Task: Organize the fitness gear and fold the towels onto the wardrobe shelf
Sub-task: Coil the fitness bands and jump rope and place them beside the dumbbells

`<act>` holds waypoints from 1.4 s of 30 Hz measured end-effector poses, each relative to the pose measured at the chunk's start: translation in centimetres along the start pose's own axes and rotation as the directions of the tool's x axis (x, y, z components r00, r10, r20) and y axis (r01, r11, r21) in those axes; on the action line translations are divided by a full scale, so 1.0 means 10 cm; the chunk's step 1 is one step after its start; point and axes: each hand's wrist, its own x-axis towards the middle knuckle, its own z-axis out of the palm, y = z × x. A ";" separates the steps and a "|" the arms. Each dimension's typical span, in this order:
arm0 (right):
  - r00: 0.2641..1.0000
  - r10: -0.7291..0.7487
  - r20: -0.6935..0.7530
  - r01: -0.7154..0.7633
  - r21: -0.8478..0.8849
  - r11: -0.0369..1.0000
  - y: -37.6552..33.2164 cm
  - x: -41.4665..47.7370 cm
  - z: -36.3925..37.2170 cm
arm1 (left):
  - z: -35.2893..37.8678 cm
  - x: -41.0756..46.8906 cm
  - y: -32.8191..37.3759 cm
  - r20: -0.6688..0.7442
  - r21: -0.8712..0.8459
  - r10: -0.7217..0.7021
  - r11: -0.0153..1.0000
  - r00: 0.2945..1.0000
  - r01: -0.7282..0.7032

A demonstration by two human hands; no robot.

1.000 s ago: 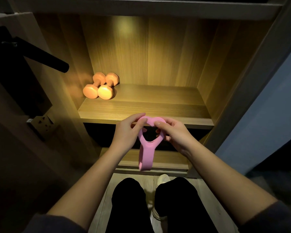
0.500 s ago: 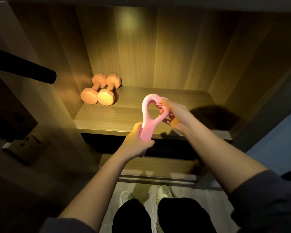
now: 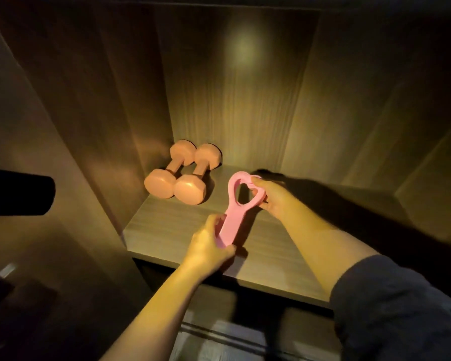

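A pink looped resistance band (image 3: 237,215) stretches over the wooden wardrobe shelf (image 3: 164,230), low above it or touching it. My left hand (image 3: 208,247) grips its near end at the shelf's front. Its far, heart-shaped loop is pinched by my right hand (image 3: 271,200). Two orange dumbbells (image 3: 182,175) lie side by side at the shelf's back left, just left of the band. No towels are in view.
The wardrobe's side walls and back panel (image 3: 232,100) close the shelf in. A black rod (image 3: 18,191) juts in from the left edge. A lower shelf edge (image 3: 219,334) shows below, dim.
Both hands carried the pink band forward from in front of the shelf edge to over the shelf, beside the dumbbells. My left hand slid to the band's near end. The view moved closer.
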 end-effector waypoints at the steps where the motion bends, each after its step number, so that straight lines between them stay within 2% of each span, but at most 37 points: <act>1: 1.000 0.010 -0.006 -0.010 -0.015 1.000 0.00 0.10 0.03 | 0.01 0.04 -0.03 -0.046 -0.026 -0.014 1.000 0.999 0.013; 6: 0.993 -0.018 -0.113 0.012 -0.046 0.999 -0.05 0.55 0.13 | 0.11 0.27 -0.11 -0.344 -0.116 -0.031 0.993 0.938 -0.010; 9: 0.985 -0.062 -0.162 0.055 -0.050 0.997 -0.13 0.74 0.24 | 0.12 0.44 -0.08 -0.453 -0.081 0.015 0.995 0.891 -0.058; 19: 0.985 -0.115 -0.130 0.097 -0.142 0.985 -0.29 1.15 0.54 | 0.10 0.69 -0.12 -0.565 0.032 0.047 0.999 0.824 -0.035; 23: 0.975 -0.135 -0.176 0.065 -0.357 0.932 -0.28 1.27 0.58 | 0.11 0.71 -0.11 -0.569 0.080 0.072 0.996 0.819 -0.032; 26: 0.960 -0.203 -0.195 0.058 -0.570 0.819 -0.30 1.26 0.62 | 0.10 0.72 -0.14 -0.573 0.066 0.027 0.998 0.819 0.013; 28: 0.953 -0.231 -0.198 0.058 -0.628 0.776 -0.28 1.24 0.62 | 0.09 0.71 -0.14 -0.573 0.058 0.015 0.998 0.819 0.022; 30: 0.942 -0.245 -0.231 0.055 -0.613 0.789 -0.25 1.23 0.60 | 0.09 0.71 -0.13 -0.575 0.066 0.026 0.998 0.818 0.014; 32: 0.928 -0.234 -0.289 0.046 -0.536 0.843 -0.24 1.24 0.55 | 0.09 0.70 -0.11 -0.582 0.064 0.039 0.998 0.812 -0.002; 35: 0.945 -0.084 -0.317 0.004 -0.245 0.970 -0.22 1.20 0.45 | 0.10 0.69 -0.07 -0.603 0.048 0.038 0.999 0.797 -0.011; 38: 0.956 -0.025 -0.292 -0.014 -0.128 0.992 -0.14 1.16 0.44 | 0.12 0.68 -0.04 -0.619 0.053 0.034 0.999 0.785 -0.001; 42: 0.943 -0.060 -0.327 0.049 -0.042 0.998 -0.07 1.19 0.50 | 0.12 0.69 -0.05 -0.634 0.045 0.029 0.999 0.773 -0.001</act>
